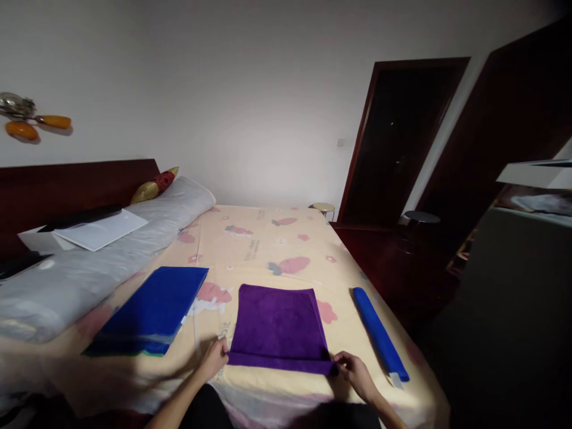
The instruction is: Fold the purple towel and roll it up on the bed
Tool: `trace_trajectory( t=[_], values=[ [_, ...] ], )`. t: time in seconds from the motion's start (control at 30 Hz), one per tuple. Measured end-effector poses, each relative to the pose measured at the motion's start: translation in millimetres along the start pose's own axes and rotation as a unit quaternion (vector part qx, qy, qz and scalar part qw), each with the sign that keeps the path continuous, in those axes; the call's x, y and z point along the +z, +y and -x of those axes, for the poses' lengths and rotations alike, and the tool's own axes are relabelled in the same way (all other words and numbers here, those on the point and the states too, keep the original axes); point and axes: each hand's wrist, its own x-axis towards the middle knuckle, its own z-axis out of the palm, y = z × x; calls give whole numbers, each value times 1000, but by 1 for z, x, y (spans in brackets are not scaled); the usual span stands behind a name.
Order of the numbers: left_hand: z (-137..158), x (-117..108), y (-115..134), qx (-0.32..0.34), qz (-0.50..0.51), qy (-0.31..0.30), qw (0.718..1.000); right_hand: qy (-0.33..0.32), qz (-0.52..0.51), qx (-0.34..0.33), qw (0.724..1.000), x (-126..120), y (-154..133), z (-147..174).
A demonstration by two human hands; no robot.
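Observation:
A purple towel (277, 325) lies flat on the bed, with its near edge folded into a narrow strip. My left hand (213, 357) pinches the near left corner of that fold. My right hand (353, 369) pinches the near right corner. A stack of folded blue towels (154, 310) lies to the left of the purple one. A blue towel rolled into a tube (379, 333) lies to the right, near the bed's edge.
The bed (263, 244) has a cream sheet with pink carrot prints. A long grey pillow (89, 262) with white papers (100, 229) on it lies along the dark headboard at left. A dark doorway (397, 143) and dark furniture (500, 298) stand at right.

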Motion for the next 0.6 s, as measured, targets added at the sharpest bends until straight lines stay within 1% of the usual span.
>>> trace_trajectory(
  t=[0.17,0.3,0.47,0.6],
  values=[
    [-3,4,5,-7,2,31,999,31,75,-41,996,2,-10,10],
    [-1,2,10,13,17,41,999,29,118,-71,990,2,-16,15],
    [3,-5,10,60,38,18,997,8,127,-82,988,-4,-13,9],
    [2,-7,6,80,41,4,996,-2,136,-75,988,-6,-5,5]
  ],
)
